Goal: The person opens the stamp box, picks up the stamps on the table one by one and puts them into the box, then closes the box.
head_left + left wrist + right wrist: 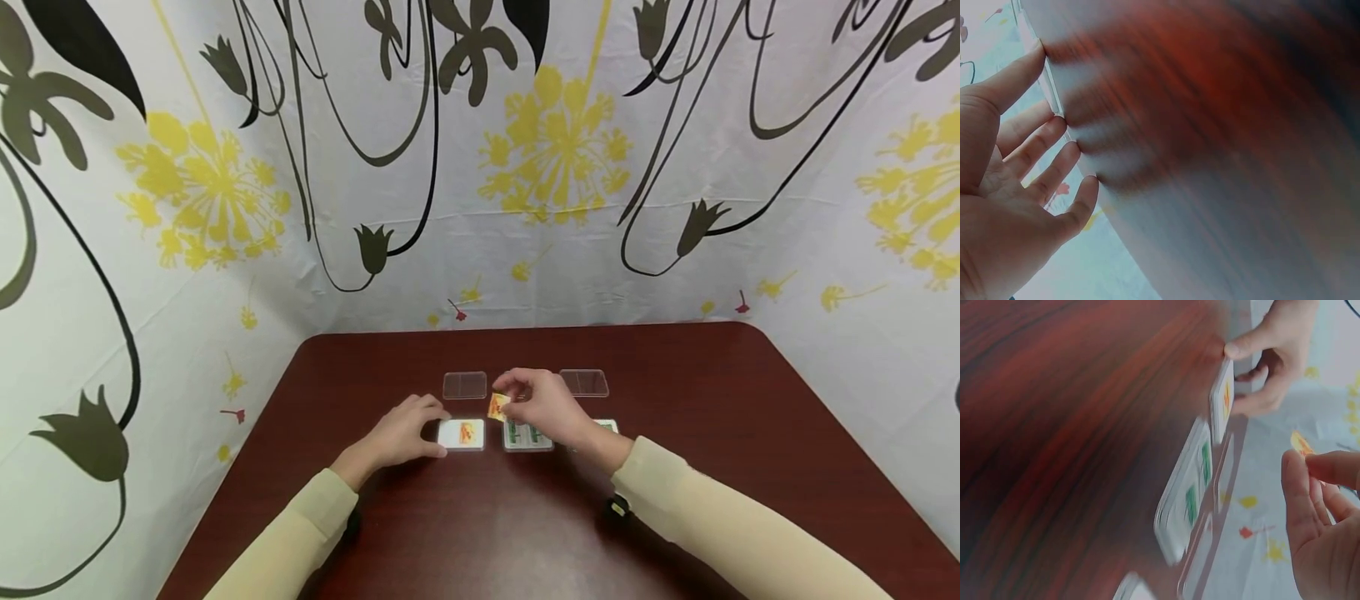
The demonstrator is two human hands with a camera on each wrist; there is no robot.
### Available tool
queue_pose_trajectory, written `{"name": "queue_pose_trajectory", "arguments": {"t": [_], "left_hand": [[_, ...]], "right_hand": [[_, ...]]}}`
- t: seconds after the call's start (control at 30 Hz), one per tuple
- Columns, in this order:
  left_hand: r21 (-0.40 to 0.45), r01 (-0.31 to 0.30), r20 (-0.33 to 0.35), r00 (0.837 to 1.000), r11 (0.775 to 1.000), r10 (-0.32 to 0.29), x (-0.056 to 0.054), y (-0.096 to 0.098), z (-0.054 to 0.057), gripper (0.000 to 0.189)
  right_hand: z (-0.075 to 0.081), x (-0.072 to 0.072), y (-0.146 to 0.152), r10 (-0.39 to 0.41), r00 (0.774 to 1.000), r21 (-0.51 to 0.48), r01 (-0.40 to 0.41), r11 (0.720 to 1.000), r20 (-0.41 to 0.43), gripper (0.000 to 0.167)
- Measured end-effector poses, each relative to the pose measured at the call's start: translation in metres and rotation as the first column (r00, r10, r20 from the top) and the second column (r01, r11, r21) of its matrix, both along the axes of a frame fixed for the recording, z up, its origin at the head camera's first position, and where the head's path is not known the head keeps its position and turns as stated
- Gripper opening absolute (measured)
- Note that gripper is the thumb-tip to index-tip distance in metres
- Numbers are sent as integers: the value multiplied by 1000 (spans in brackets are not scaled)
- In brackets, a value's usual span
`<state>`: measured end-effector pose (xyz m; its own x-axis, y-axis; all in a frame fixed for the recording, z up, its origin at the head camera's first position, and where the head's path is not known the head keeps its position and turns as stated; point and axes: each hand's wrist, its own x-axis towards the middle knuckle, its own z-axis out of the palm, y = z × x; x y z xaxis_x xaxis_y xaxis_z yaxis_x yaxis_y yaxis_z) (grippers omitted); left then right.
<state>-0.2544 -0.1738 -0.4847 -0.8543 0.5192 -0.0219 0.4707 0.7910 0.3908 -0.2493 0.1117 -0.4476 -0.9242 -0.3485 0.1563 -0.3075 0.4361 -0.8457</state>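
Observation:
My right hand [543, 406] pinches a small yellow-orange card [498, 407] between thumb and fingertips, raised above the table. My left hand [405, 429] holds the left end of a shallow clear case [447, 435], thumb at its near edge and a finger at its far edge. Inside that case, on white, lies another orange-and-yellow card [467, 433]. The middle case [528, 447], below my right hand, contains green-and-white pieces [1192, 503]. A third case [607, 426] is mostly hidden by my right hand and wrist.
Behind the cases lie clear lids, one at left [465, 386] and one at right [584, 382]; another between them is mostly covered by my right hand. The dark red-brown table [480, 517] ends at a patterned cloth [450, 192] at the back and sides.

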Motion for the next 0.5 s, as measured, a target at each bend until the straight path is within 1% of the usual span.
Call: {"name": "queue_pose_trajectory", "arguments": {"t": [0.1,0.27,0.4,0.5], "left_hand": [[4,5,4,1000,1000,-5,-1,0,0,54],[10,6,19,1000,1000,-6,-4,-2,0,54],[25,11,45,999,1000,-12,-6,-3,0,54],[30,25,54,998,999,-26,-7,-6,-1,55]], "right_hand": [[-2,-2,-15,20,999,38,-19,999,-25,29],[-4,-8,-35,47,997,123,-39,992,-65,19],[-5,-12,-49,70,995,163,-58,985,-69,14],[-6,-15,-58,88,995,200,-76,977,-51,14]]}}
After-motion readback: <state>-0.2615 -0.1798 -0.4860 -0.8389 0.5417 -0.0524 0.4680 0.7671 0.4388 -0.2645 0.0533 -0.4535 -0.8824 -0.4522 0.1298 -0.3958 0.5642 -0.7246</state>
